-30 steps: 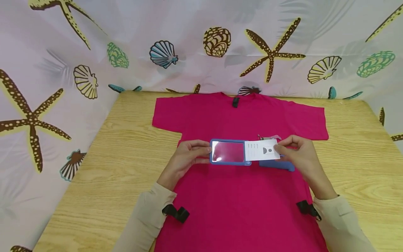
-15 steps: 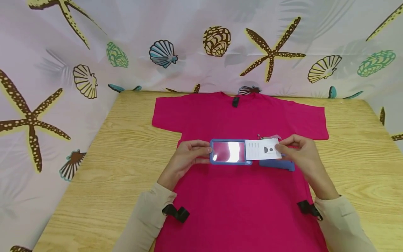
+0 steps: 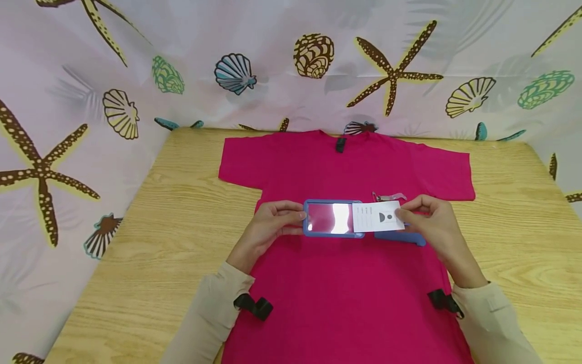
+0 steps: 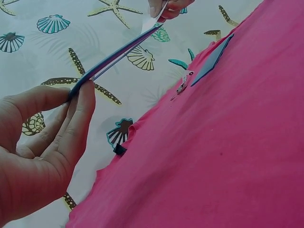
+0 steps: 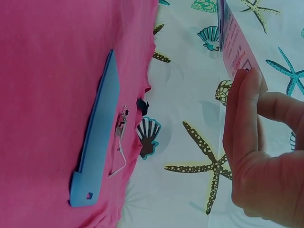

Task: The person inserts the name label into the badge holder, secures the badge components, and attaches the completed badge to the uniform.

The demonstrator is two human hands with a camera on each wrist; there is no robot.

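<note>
In the head view my left hand [image 3: 268,227] pinches the left end of a blue-framed badge holder [image 3: 327,235] with a clear, shiny window. My right hand [image 3: 432,225] pinches the right end of a white printed card [image 3: 368,217] between thumb and fingers. The card's left edge overlaps the holder's right end. Seen edge-on in the left wrist view, the blue holder [image 4: 111,59] slants up toward the white card [image 4: 149,21]. Below the right hand, a flat blue cover piece [image 5: 97,133] lies beside a metal badge clip with a clear strap [image 5: 122,124].
A pink T-shirt [image 3: 336,288] lies spread on the wood-grain table [image 3: 182,202], under both hands. Behind and to the sides hangs a white cloth [image 3: 273,30] printed with shells and starfish. Black straps [image 3: 254,306] hang at both wrists.
The card shifts slightly right, then back left over the holder's end. Glare has spread on the holder's window. More of the clip strap shows behind the card, and the head view tilts slightly.
</note>
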